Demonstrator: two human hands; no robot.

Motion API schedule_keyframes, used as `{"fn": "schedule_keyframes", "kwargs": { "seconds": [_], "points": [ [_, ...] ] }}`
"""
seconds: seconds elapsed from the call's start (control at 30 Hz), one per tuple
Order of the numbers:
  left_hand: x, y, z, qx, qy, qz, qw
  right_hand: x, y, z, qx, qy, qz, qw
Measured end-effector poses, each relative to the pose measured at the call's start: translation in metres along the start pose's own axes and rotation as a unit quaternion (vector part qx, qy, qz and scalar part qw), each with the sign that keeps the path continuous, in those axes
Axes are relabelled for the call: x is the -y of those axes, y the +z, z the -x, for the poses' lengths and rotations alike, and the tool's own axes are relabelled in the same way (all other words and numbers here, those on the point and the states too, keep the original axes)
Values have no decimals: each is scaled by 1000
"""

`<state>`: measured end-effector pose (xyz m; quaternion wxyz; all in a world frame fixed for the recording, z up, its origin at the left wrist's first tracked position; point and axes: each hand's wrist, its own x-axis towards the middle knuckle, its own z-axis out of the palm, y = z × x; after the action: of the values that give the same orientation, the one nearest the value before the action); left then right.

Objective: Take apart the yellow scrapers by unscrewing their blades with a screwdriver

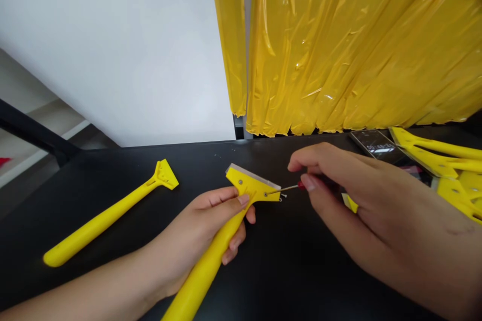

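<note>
My left hand (218, 223) is wrapped round a yellow scraper (205, 276), just below its wide head. A pale blade edge shows along the top of that head, with two screws in its face. My right hand (361, 215) pinches the red handle of a thin screwdriver (283, 190). The screwdriver's tip touches the right-hand screw of the scraper head. By the head's right corner are small loose-looking screws (283, 196); whether they rest on the table I cannot tell. To the left, a second yellow scraper (113, 210) lies on the table, touched by neither hand.
On the black table (286, 271), several yellow scrapers (433, 155) lie piled at the right, partly behind my right hand. A phone (372, 143) showing a timer sits beside them. Yellow plastic sheeting (339, 50) and a white panel (131, 50) stand along the back.
</note>
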<state>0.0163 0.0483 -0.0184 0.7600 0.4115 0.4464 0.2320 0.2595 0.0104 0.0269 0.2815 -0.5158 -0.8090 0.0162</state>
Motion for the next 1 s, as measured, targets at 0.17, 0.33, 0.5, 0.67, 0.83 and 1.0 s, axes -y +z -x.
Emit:
{"fn": "schedule_keyframes", "kwargs": {
  "seconds": [0.17, 0.33, 0.5, 0.67, 0.83, 1.0],
  "points": [
    [0, 1, 2, -3, 1, 7, 1000, 2, -2, 1, -4, 17, 2, 1000],
    [-3, 5, 3, -15, -11, 15, 1000, 0, -1, 3, -26, 19, -14, 999],
    [-5, 9, 7, -6, -52, 64, 997, -3, -1, 2, -14, 21, -26, 999],
    [-2, 6, 6, 33, -38, 76, 996, -5, 1, 1, -26, 26, -9, 999],
    [-1, 6, 5, 38, -38, 69, 996, -2, -2, 0, -37, 6, -7, 999],
    [-2, 6, 5, 32, -66, 81, 994, -1, -5, -3, 4, -15, -15, 1000]
  ]
}}
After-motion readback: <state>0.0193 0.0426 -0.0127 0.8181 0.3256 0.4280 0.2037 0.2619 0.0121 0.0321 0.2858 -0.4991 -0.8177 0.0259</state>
